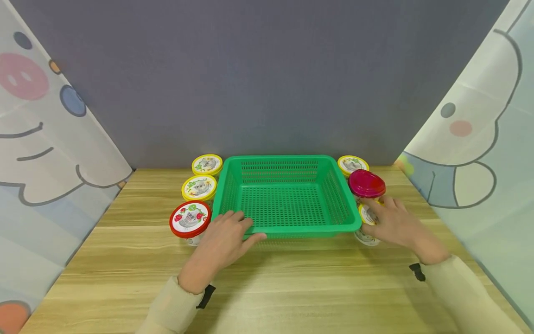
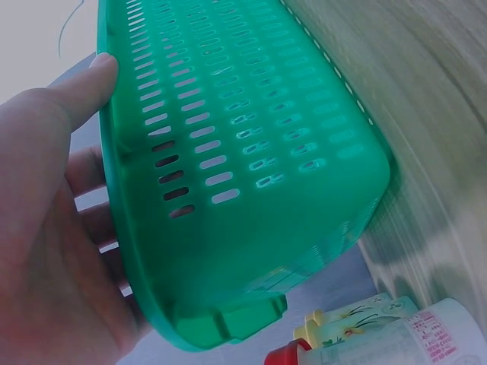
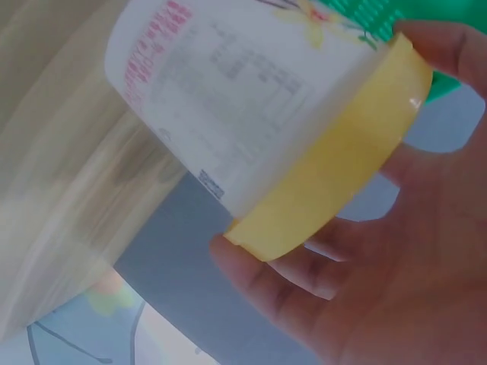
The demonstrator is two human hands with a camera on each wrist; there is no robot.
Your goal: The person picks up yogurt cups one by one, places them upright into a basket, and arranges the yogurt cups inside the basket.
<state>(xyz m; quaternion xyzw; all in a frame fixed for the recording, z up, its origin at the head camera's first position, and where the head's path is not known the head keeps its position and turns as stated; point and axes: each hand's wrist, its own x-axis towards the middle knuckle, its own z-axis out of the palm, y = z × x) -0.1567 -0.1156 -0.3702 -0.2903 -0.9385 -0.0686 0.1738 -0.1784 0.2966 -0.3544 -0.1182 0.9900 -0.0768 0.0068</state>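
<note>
Desk (image 1: 313,292), lower frame; my left grip (image 1: 223,236) pinches basket (image 1: 300,231), right grip (image 1: 394,222) half-curled round yellow-lidded tub (image 3: 251,114): likely grasp step, lift next

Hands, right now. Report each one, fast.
Left hand: closed, holding the green basket by its near rim.
Right hand: closed, holding a yellow-lidded tub by its lid.

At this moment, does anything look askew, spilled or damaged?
One thing: the glossy magenta lid, just beyond the right hand, has an uneven, non-round outline, unlike the round red-rimmed lid and round yellow-rimmed lids across the green perforated plastic basket. It may be its design; I cannot tell whether it is damaged. No spill shows.
</note>
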